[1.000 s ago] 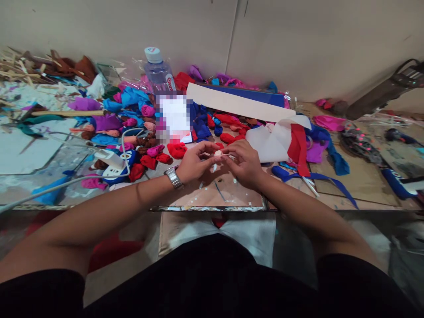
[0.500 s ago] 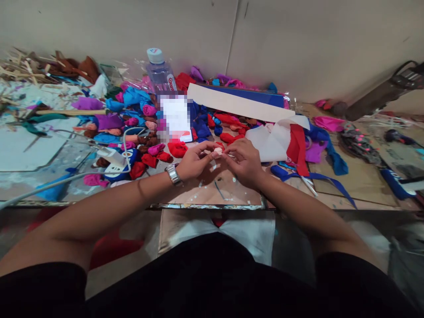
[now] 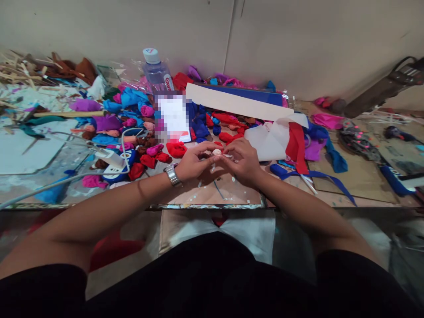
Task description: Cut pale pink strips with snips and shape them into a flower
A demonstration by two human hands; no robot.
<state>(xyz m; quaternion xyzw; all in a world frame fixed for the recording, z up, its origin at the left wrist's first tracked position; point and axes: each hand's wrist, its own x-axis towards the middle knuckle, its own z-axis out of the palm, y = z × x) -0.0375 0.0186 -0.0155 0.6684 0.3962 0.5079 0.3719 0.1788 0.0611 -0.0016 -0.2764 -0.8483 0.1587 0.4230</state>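
Note:
A small pale pink rolled piece [image 3: 217, 152] sits between the fingertips of both hands, above the front of the table. My left hand [image 3: 196, 162], with a metal watch at the wrist, pinches it from the left. From the right, my right hand [image 3: 243, 161] grips a thin pale strip [image 3: 227, 156] that runs from the roll between thumb and fingers. Red fabric bundles [image 3: 176, 149] lie just behind my left hand. White sheets [image 3: 268, 140] and a red strip [image 3: 296, 148] are to the right of my right hand.
A lit phone [image 3: 174, 117] and a plastic bottle [image 3: 156, 73] stand among colourful bundles. A power strip [image 3: 121, 165] with a white cable is at left. A long cream strip [image 3: 236, 102] lies at the back. A blue ribbon [image 3: 326, 179] reaches the front edge at right.
My right fingers have opened a small gap from the pink roll, and the pale strip now shows between the hands. The view has shifted slightly.

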